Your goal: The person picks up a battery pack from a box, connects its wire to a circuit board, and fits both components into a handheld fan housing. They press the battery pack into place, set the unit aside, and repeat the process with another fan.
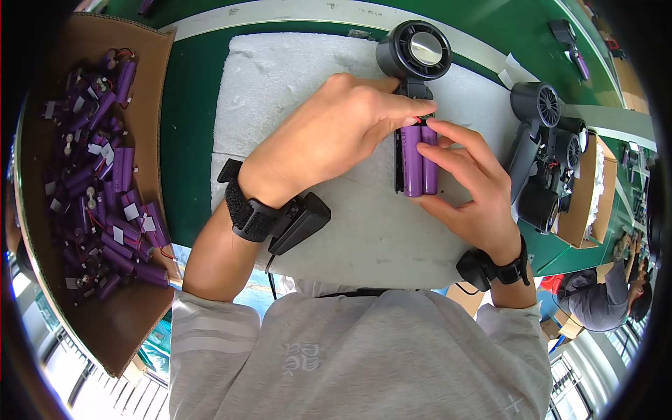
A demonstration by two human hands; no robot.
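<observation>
A black handheld fan (414,50) lies on a white foam sheet (280,73), its round head at the far end. The open handle (399,168) points toward me, with a purple two-cell battery pack (413,164) in or on it. My left hand (329,126) closes about the fan's neck, thumb and forefinger by a short red wire (418,121) at the pack's top. My right hand (479,185) grips the pack from the right, fingertips on its upper end and side, thumb near its lower end. The fingers partly hide the wiring between them.
At left, a cardboard box (168,91) holds many purple battery packs (122,168) with wires. Several black fans (535,105) lie right of the foam, beside a smaller open box (605,189). Another fan (562,31) lies far right. A person (598,297) is at right.
</observation>
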